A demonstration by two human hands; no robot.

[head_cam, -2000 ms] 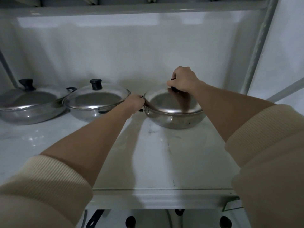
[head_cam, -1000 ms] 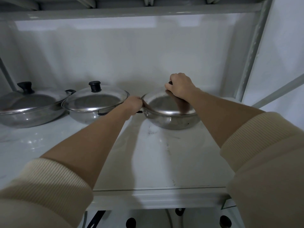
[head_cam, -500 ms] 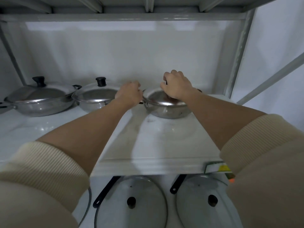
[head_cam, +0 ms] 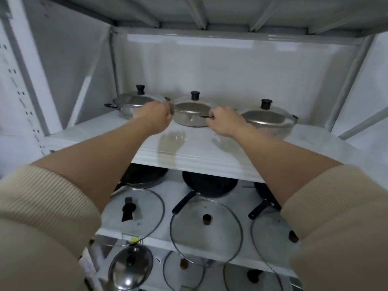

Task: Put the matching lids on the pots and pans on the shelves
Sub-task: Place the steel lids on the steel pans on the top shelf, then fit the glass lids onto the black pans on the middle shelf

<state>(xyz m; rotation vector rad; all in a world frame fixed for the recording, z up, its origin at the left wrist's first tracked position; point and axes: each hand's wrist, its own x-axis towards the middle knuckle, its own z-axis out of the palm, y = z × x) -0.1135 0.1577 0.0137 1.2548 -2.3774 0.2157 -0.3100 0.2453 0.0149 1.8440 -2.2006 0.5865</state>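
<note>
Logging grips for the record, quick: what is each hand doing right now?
Left hand: curled on the left handle of the middle pot.
Right hand: grips that pot's right handle.

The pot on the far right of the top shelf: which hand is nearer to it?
Right. The right hand is just left of the rightmost pot, at the middle pot's handle. The left hand is beyond the middle pot.
</note>
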